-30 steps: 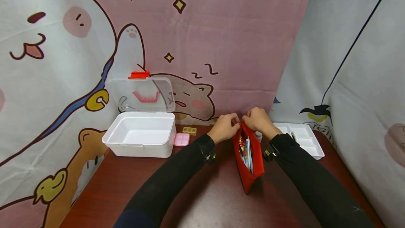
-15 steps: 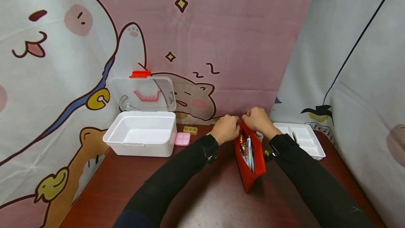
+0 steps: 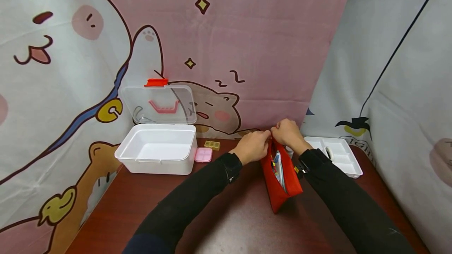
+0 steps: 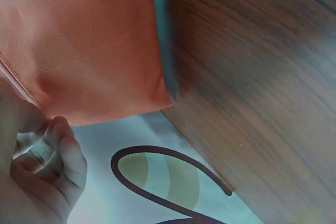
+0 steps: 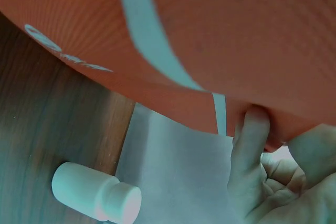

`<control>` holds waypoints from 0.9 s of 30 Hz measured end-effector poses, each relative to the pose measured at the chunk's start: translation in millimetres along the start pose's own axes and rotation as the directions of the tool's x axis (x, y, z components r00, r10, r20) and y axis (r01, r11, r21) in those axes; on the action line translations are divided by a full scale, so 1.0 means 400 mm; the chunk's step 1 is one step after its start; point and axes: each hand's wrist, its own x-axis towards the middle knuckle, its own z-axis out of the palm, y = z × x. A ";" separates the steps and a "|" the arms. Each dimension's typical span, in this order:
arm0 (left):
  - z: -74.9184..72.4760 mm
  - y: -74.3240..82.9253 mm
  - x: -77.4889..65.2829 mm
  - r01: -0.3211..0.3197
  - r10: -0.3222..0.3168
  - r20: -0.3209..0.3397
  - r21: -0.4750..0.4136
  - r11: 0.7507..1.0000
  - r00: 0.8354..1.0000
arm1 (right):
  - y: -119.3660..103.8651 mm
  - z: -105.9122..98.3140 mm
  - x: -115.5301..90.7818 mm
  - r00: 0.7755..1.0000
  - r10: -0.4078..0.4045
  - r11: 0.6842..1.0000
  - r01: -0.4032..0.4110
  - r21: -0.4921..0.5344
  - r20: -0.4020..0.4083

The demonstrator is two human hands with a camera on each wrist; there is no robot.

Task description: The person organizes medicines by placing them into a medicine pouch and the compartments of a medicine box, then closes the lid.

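A red zip pouch (image 3: 291, 181) stands on the table with its mouth partly open. Small packets (image 3: 279, 169) and something with yellow and red show inside. At the pouch's far end, my left hand (image 3: 251, 146) pinches the zip edge; in the left wrist view its thumb and fingers meet at the fabric rim. My right hand (image 3: 287, 133) grips the far top corner close beside it, fingers curled on the cloth in the right wrist view. What exactly sits between the fingertips is hidden. A white bottle (image 5: 89, 190) lies on its side behind the pouch.
A white box (image 3: 155, 167) with its clear lid (image 3: 159, 107) raised stands at the left. Beside it lie a pink case (image 3: 203, 155) and a yellow case (image 3: 212, 145). A white divided tray (image 3: 347, 160) sits at the right, near the printed cloth backdrop (image 3: 247, 50).
The pouch's mouth has narrowed, covering more of its contents, and its near end has swung slightly right. My left hand has shifted a little at the rim; the right hand stays in place.
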 end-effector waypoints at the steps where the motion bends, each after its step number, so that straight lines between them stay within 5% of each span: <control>1: -0.001 0.001 -0.001 -0.009 0.009 0.003 0.005 1.000 1.000 | 0.001 0.001 0.001 1.000 0.005 1.000 -0.005 -0.003 -0.002; 21: -0.022 0.033 -0.077 -0.008 0.011 0.023 -0.139 0.990 1.000 | -0.001 0.008 -0.001 0.993 -0.050 0.999 0.049 -0.010 -0.111; 27: -0.028 0.054 -0.099 -0.026 0.029 0.023 -0.118 0.993 0.999 | -0.006 0.010 -0.004 0.993 -0.021 1.000 0.018 -0.026 -0.120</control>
